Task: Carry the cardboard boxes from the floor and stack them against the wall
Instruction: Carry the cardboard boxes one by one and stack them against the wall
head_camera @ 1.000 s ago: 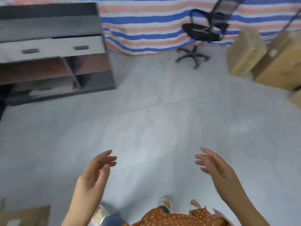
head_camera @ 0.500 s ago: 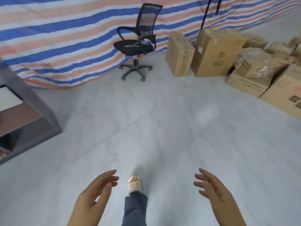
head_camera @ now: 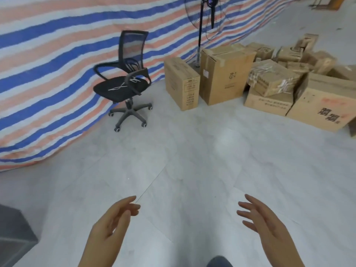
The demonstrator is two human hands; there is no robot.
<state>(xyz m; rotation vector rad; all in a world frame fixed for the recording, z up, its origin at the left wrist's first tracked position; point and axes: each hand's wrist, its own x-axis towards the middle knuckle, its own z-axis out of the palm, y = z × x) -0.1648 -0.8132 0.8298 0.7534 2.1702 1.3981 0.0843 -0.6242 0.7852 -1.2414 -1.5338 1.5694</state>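
The view is being swung right, bringing the cardboard boxes point(head_camera: 269, 81) nearer; the left hand point(head_camera: 113, 222) and right hand point(head_camera: 267, 222) are being held open, empty, so a pickup seems imminent.

A storage or warehouse-type space is indicated. A pale tiled floor point(head_camera: 192, 160) is bounded from 9 to 12 o'clock by a blue, orange and white striped tarpaulin point(head_camera: 57, 64) hung as a partition, and cardboard boxes point(head_camera: 269, 83) are piled loosely at 1 to 2 o'clock. A black office chair point(head_camera: 125, 81) at 11 o'clock and a pedestal fan point(head_camera: 206, 14) at 12 o'clock are also seen.
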